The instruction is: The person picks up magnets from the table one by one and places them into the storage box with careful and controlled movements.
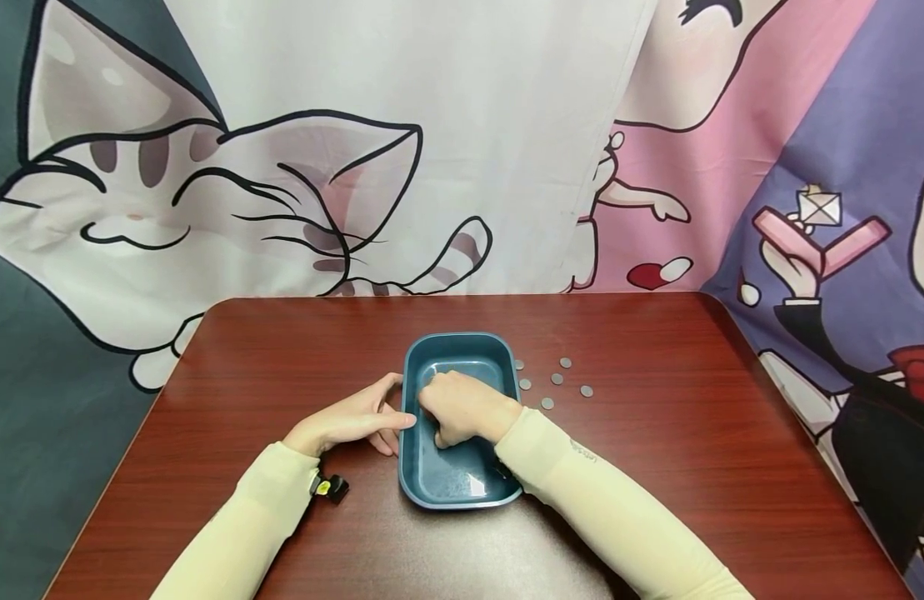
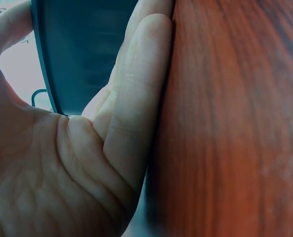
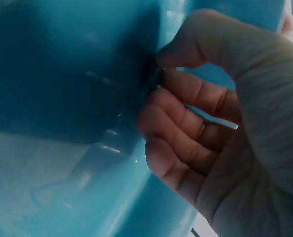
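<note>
One small dark object sits pinched in the right grip.

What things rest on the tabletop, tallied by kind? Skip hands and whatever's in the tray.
Small grey discs: 6 visible
Blue tray: 1
Total: 7

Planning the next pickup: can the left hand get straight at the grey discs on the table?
Probably not: the blue tray and the right hand lie between the left hand and the grey discs.
</note>
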`<move>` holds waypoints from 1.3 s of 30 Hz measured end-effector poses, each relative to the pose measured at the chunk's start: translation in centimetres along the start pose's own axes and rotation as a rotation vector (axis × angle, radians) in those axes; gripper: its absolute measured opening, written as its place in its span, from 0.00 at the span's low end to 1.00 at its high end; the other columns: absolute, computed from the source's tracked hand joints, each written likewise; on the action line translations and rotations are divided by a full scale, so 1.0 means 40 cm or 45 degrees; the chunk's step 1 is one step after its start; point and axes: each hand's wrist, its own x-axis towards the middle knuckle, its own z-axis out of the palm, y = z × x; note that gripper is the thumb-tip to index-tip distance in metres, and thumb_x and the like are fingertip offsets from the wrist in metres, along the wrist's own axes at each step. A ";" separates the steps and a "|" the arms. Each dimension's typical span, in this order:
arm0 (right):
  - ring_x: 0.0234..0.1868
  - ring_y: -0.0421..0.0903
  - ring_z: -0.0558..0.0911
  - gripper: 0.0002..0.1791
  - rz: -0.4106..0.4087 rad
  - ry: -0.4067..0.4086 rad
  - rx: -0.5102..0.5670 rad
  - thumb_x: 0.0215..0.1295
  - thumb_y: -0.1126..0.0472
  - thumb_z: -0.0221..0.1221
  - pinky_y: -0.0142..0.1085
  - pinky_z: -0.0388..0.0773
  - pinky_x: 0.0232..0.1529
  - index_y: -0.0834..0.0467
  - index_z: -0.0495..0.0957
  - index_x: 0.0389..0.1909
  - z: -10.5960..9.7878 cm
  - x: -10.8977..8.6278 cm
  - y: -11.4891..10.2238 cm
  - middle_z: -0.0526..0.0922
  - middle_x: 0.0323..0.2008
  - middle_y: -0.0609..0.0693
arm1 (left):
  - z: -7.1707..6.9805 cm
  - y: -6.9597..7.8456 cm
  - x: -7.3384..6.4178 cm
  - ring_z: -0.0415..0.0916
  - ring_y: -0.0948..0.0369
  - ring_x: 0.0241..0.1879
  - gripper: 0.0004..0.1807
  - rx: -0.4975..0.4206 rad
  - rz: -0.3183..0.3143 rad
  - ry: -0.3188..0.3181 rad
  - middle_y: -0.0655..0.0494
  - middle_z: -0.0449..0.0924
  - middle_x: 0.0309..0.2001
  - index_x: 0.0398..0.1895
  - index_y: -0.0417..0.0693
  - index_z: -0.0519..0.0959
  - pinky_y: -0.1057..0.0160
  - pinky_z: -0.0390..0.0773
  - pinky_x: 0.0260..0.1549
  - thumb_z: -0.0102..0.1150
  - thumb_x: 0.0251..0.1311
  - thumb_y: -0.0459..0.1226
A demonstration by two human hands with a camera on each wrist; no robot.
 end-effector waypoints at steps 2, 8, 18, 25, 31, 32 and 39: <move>0.20 0.38 0.74 0.18 -0.014 -0.007 -0.016 0.44 0.56 0.77 0.31 0.71 0.23 0.48 0.74 0.18 0.003 0.002 -0.004 0.73 0.15 0.39 | 0.000 0.000 -0.001 0.89 0.47 0.33 0.39 0.005 -0.005 0.004 0.44 0.89 0.37 0.77 0.46 0.52 0.51 0.90 0.37 0.61 0.72 0.44; 0.22 0.38 0.76 0.16 -0.016 -0.011 -0.042 0.43 0.54 0.78 0.32 0.77 0.27 0.49 0.78 0.24 0.005 0.001 -0.010 0.78 0.19 0.40 | 0.001 0.001 -0.003 0.89 0.47 0.33 0.40 0.009 -0.004 0.006 0.44 0.89 0.36 0.77 0.45 0.52 0.51 0.90 0.37 0.62 0.72 0.46; 0.33 0.41 0.78 0.13 0.005 -0.094 -0.042 0.52 0.55 0.74 0.34 0.78 0.34 0.48 0.79 0.35 0.008 -0.002 -0.009 0.79 0.30 0.42 | 0.001 0.002 0.001 0.89 0.50 0.32 0.39 0.002 0.020 0.003 0.44 0.89 0.36 0.76 0.44 0.52 0.51 0.90 0.36 0.61 0.72 0.45; 0.33 0.40 0.78 0.13 0.012 -0.120 -0.023 0.53 0.56 0.73 0.33 0.77 0.34 0.48 0.77 0.33 0.006 -0.006 -0.006 0.79 0.32 0.42 | 0.001 0.004 0.001 0.89 0.50 0.32 0.40 0.005 0.020 0.000 0.44 0.89 0.37 0.77 0.44 0.52 0.51 0.90 0.36 0.62 0.72 0.46; 0.32 0.40 0.78 0.13 0.020 -0.132 -0.006 0.53 0.56 0.73 0.33 0.77 0.34 0.47 0.77 0.32 -0.004 -0.012 -0.004 0.79 0.33 0.42 | 0.001 -0.001 0.005 0.89 0.49 0.32 0.40 0.006 0.013 0.000 0.44 0.89 0.37 0.77 0.45 0.52 0.51 0.90 0.36 0.62 0.72 0.46; 0.33 0.40 0.78 0.13 0.020 -0.136 -0.003 0.53 0.56 0.73 0.33 0.77 0.34 0.47 0.77 0.32 -0.006 -0.013 -0.005 0.79 0.34 0.43 | 0.000 -0.002 0.005 0.89 0.49 0.32 0.40 0.006 0.013 0.000 0.44 0.89 0.37 0.77 0.44 0.52 0.51 0.90 0.36 0.62 0.72 0.46; 0.35 0.39 0.78 0.16 0.008 -0.171 0.004 0.57 0.54 0.73 0.34 0.80 0.39 0.49 0.82 0.46 -0.027 -0.024 -0.005 0.81 0.40 0.44 | -0.001 -0.005 0.004 0.89 0.49 0.32 0.41 0.003 0.001 0.003 0.44 0.89 0.38 0.77 0.46 0.53 0.51 0.90 0.37 0.63 0.71 0.48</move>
